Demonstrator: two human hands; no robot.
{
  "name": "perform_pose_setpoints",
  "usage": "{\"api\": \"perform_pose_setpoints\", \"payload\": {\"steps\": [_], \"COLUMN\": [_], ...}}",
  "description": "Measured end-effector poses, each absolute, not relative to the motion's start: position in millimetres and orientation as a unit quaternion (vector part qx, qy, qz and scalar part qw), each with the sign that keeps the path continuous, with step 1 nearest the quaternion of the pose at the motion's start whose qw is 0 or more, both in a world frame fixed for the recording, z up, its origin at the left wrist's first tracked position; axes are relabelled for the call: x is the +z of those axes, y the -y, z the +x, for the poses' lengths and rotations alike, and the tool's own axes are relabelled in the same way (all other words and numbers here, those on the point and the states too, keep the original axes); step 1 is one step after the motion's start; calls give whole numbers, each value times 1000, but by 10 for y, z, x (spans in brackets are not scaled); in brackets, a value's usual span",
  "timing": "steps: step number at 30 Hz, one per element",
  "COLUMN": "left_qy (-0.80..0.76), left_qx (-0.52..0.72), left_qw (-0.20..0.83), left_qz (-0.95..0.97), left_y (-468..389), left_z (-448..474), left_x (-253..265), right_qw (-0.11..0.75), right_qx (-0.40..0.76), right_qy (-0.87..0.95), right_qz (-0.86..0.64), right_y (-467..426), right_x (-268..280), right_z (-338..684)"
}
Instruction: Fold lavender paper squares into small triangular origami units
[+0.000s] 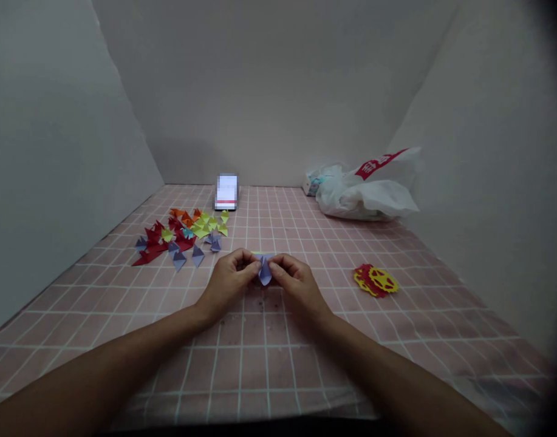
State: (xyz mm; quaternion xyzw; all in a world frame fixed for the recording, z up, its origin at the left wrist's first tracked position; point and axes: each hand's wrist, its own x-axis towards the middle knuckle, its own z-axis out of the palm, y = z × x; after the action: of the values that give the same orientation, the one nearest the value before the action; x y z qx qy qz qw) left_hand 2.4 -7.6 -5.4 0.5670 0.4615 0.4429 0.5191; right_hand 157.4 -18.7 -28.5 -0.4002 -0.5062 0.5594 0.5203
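Note:
A small purple origami piece (265, 272) is pinched between my two hands over the middle of the table. My left hand (231, 276) grips its left side with thumb and fingers. On the other side my right hand (296, 280) holds it the same way. The folded paper narrows to a point at the bottom, and its outer parts are hidden by my fingers. A strip of yellow paper shows just behind it. To the left lie several folded purple pieces (197, 255), with red pieces (155, 233), yellow-green pieces (209, 226) and orange pieces (182, 216) beyond.
The pink checked tablecloth (260, 364) covers the table. A lit phone (226, 192) stands at the back. Red and yellow cut-out shapes (376, 280) lie at right. A white plastic bag (369, 194) and a small box (311, 183) sit at the back right. Grey walls enclose the table.

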Motion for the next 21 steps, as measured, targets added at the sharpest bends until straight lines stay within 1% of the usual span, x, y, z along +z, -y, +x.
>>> {"api": "perform_pose_setpoints", "payload": {"steps": [21], "left_qy": [-459], "left_qx": [413], "left_qw": [485], "left_qz": [619], "left_y": [105], "left_z": [36], "left_x": [8], "right_qw": [532], "right_qx": [585], "right_qy": [477], "right_qz": [-382], "right_y": [160], "right_x": [-308], "right_z": [1566]}}
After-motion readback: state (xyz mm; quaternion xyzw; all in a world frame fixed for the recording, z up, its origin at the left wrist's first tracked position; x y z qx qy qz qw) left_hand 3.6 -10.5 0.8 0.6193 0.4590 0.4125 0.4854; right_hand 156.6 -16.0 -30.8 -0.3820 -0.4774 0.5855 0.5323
